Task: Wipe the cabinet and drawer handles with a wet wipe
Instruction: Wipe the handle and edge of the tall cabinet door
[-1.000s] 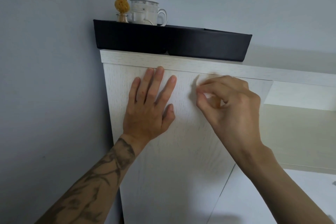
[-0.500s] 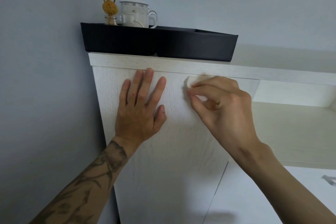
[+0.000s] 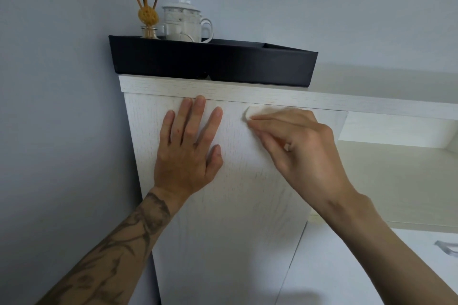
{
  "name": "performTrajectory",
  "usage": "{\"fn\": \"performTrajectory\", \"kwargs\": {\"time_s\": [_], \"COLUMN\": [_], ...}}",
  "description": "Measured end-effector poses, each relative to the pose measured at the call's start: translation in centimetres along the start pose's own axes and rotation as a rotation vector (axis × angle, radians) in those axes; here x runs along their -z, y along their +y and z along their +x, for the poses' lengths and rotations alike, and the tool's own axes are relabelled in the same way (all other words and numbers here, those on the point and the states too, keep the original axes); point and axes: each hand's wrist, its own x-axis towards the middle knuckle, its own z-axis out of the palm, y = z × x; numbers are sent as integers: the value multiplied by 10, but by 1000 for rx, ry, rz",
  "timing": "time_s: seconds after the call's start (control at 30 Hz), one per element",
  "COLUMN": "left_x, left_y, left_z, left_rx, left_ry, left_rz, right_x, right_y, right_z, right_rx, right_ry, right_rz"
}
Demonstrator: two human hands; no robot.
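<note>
Against the white cabinet door [image 3: 223, 205], left hand [image 3: 184, 153] lies flat — right hand [image 3: 301, 153] pinches wet wipe [image 3: 250, 112], folded end pointing up-left.

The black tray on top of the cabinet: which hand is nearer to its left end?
Left. The left hand lies flat on the door below the black tray; the right hand, pinching the wet wipe, is further right.

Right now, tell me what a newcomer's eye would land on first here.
Two bare hands on the pale cabinet door: the left hand lies flat with fingers spread, while the right hand pinches a small white wet wipe against the door's top edge. Above, a black tray stands out on the cabinet top, holding a reed diffuser and a white lidded mug.
</note>
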Motion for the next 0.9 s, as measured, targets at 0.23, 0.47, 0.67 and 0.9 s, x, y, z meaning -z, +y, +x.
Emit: {"fn": "performTrajectory", "kwargs": {"time_s": [0.23, 0.47, 0.67, 0.9], "left_x": [1, 14, 77, 202], "left_y": [1, 7, 20, 18], "left_z": [-1, -1, 15, 109], "left_rx": [8, 48, 145, 239], "left_ry": [-10, -111, -409, -727], "left_rz": [8, -34, -123, -205], "right_x": [34, 51, 73, 150], "right_y": [29, 25, 7, -45], "right_z": [-27, -27, 3, 88], "right_rx": [-59, -320, -616, -822], "right_ry": [118, 126, -83, -317], "right_rz": [-137, 77, 290, 392]}}
